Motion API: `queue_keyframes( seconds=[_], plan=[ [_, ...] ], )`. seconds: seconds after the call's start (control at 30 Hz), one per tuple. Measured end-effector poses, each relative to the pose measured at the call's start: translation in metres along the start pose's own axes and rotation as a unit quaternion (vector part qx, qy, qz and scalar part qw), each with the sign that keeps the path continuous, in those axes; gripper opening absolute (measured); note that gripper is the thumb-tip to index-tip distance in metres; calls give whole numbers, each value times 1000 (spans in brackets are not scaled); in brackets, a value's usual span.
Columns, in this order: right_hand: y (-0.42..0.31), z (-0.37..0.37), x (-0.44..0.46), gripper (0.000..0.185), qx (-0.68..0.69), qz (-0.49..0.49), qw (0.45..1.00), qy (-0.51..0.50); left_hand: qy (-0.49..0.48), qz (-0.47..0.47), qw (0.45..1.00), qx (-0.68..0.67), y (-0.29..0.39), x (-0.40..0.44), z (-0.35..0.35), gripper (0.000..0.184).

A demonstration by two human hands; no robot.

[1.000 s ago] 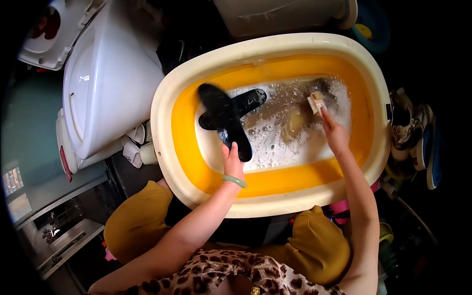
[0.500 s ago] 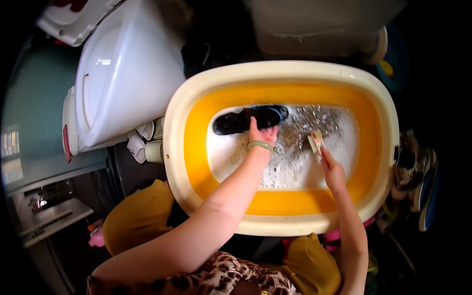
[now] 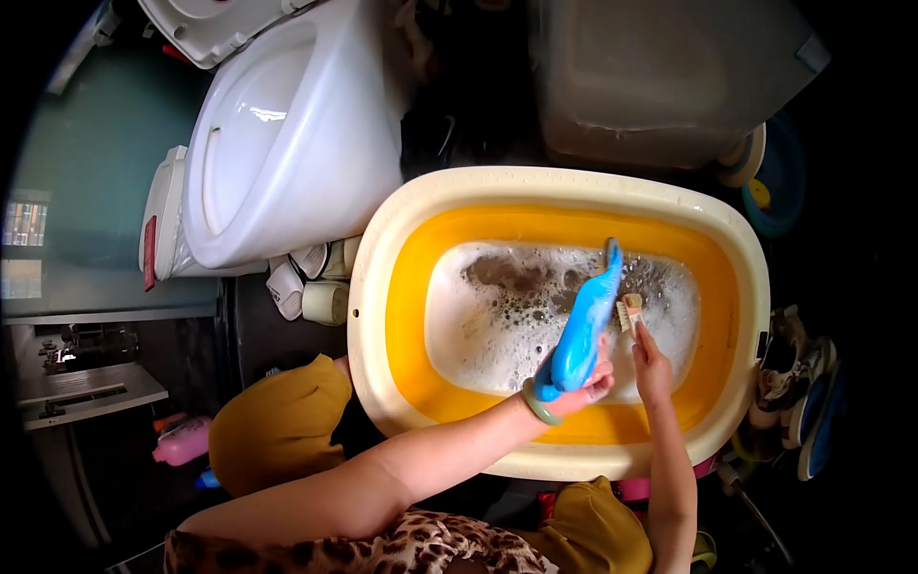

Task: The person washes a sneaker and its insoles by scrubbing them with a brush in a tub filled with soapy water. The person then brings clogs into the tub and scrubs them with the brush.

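Note:
My left hand [image 3: 591, 388], with a green bangle at the wrist, is closed on a bright blue shoe [image 3: 587, 320]. The shoe is tilted lengthwise over the suds, its blue side showing; the palm is partly hidden behind it. Just right of the shoe, my right hand [image 3: 652, 371] grips a small scrubbing brush [image 3: 629, 313] by its handle. The bristles face the shoe, and whether they touch it I cannot tell. Both hands are over a large yellow basin with a cream rim [image 3: 574, 182], holding foamy, greyish water [image 3: 507, 277].
A white toilet [image 3: 296, 124] stands at the upper left, a grey bin-like box [image 3: 660, 77] behind the basin. Several shoes [image 3: 808, 392] lie at the right. Light slippers [image 3: 287, 287] and a pink bottle [image 3: 182, 442] are on the left floor.
The shoe was lying in the suds, black side up; now it is raised, turned and nearer to me, blue side showing. The brush stays in my right hand. The camera view has shifted.

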State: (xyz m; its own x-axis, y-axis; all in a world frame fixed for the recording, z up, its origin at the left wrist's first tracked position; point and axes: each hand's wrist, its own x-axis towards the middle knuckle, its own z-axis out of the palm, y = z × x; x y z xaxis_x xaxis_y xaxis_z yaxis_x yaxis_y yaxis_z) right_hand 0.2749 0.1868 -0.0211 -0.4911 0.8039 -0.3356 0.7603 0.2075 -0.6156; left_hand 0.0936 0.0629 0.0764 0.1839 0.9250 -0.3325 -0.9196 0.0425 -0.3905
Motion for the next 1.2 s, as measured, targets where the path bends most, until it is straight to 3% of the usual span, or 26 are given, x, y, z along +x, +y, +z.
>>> queue_keyframes(
  seconds=[0.13, 0.27, 0.37, 0.43, 0.47, 0.5, 0.57, 0.7, 0.77, 0.83, 0.9, 0.97, 1.0, 1.07, 1.2],
  plan=[
    [6, 5, 4, 41, 25, -38, 998, 33, -86, -29, 996, -7, -10, 3, 32, 23],
    [8, 5, 5, 40, 32, -24, 999, 16, -72, -13, 996, 45, -7, -6, 52, 21],
    [17, 10, 7, 40, 40, -29, 999, 20, 0, 29, 978, 205, 5, -10, 52, 19],
    [15, 9, 8, 40, 27, -17, 999, 18, 42, -5, 934, 354, 31, -23, 72, 22],
    [14, 9, 7, 40, 21, -11, 1000, 17, 76, 47, 930, 357, 35, -24, 76, 27],
    [13, 9, 7, 40, 15, -5, 1000, 16, 68, 31, 916, 394, 52, -25, 74, 34],
    [13, 10, 8, 39, 26, -14, 999, 24, 102, 87, 869, 476, 76, -37, 99, 33],
    [10, 14, 10, 39, 53, 0, 999, 9, 96, 234, 819, 516, 146, -46, 151, 26],
    [7, 15, 9, 40, 54, -14, 998, -3, 94, 281, 750, 591, 194, -43, 174, 27],
    [5, 17, 7, 40, 46, -21, 999, 1, 187, 281, 707, 622, 239, -32, 203, 29],
    [3, 16, 6, 40, 37, -25, 999, 6, 288, 363, 593, 658, 283, -7, 215, 28],
    [0, 12, 4, 40, 23, -11, 1000, -9, 371, 376, 364, 767, 350, 15, 216, 39],
    [-1, 12, 2, 40, 21, -6, 1000, -8, 370, 373, 367, 768, 365, 21, 219, 39],
    [-2, 12, 0, 41, 21, -11, 1000, -8, 448, 264, 147, 842, 383, 30, 216, 53],
    [3, 12, -8, 42, 37, -15, 999, -24, 489, 145, 124, 851, 361, 44, 222, 58]
  ],
)
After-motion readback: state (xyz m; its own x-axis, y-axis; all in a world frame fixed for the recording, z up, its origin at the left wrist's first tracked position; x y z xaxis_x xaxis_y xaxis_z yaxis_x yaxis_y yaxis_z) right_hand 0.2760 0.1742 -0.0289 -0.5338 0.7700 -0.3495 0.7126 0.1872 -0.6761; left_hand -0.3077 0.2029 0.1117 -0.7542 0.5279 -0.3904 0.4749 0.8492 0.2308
